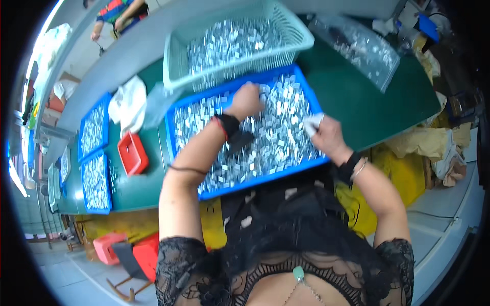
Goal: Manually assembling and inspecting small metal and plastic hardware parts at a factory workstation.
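A green table (357, 102) is bearing a pale basket (176, 61) of small metal parts, lying beyond the fingers, and a blue tray (265, 176) of the same parts (275, 127) spreading under both hands. The left hand (246, 100) is resting curled into a fist among the parts, though what it is gripping cannot be told. The right hand (329, 137) is pinching a small white piece (312, 124) at the tray's right rim.

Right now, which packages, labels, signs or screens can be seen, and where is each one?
Clear plastic bag: far right of the green table, long, transparent, holding small silvery pieces.
White packet: in the right hand, at the blue tray's right rim.
No signs or screens show.
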Action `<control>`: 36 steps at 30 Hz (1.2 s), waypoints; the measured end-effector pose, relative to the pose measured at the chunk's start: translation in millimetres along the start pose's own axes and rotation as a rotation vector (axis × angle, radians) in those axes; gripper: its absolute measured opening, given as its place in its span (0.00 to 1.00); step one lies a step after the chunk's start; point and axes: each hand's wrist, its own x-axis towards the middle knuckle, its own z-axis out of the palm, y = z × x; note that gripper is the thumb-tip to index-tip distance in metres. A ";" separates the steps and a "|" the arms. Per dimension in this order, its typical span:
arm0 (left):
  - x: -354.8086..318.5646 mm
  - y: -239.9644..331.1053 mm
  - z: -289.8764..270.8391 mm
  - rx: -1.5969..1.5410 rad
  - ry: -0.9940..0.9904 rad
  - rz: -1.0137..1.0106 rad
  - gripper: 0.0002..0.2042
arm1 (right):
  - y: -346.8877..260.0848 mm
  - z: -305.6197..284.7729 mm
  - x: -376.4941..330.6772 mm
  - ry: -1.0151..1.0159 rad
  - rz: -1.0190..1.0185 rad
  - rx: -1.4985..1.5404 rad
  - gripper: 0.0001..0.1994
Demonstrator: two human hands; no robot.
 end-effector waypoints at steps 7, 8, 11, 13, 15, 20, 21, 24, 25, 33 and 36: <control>-12.1 11.6 5.5 0.056 -0.134 -0.095 0.09 | -12.9 2.8 -22.4 -0.056 0.097 0.049 0.04; -10.4 12.6 2.4 0.065 -0.114 -0.081 0.09 | -15.2 1.6 -22.6 -0.059 0.110 0.050 0.03; -3.6 7.8 -0.2 0.066 -0.127 -0.047 0.09 | -16.3 0.0 -18.4 -0.060 0.148 0.047 0.03; 2.3 3.1 -0.4 0.084 -0.153 -0.029 0.09 | -15.2 0.7 -16.0 -0.055 0.120 0.042 0.03; 9.6 -0.5 -2.6 0.118 -0.213 -0.012 0.09 | -12.0 2.7 -14.0 -0.032 0.125 0.021 0.04; 19.1 -4.1 -14.3 0.085 -0.394 -0.099 0.10 | -4.2 10.1 -11.6 0.026 0.031 0.095 0.04; 18.9 -10.2 -8.7 0.010 -0.377 -0.134 0.10 | -4.1 9.3 -10.6 0.049 0.056 0.070 0.04; 21.9 2.6 -11.5 0.126 -0.420 -0.141 0.08 | -2.5 8.1 -12.6 -0.015 0.054 0.036 0.05; 23.9 -2.4 -5.2 0.209 -0.387 -0.108 0.07 | -3.2 8.1 -13.9 -0.022 0.061 0.037 0.04; 9.9 35.2 -2.1 0.339 -0.100 -0.049 0.06 | -1.6 6.6 -20.6 -0.016 0.088 0.014 0.04; 8.5 29.2 0.0 0.340 -0.045 -0.042 0.07 | -2.7 9.2 -19.3 -0.011 0.104 0.043 0.04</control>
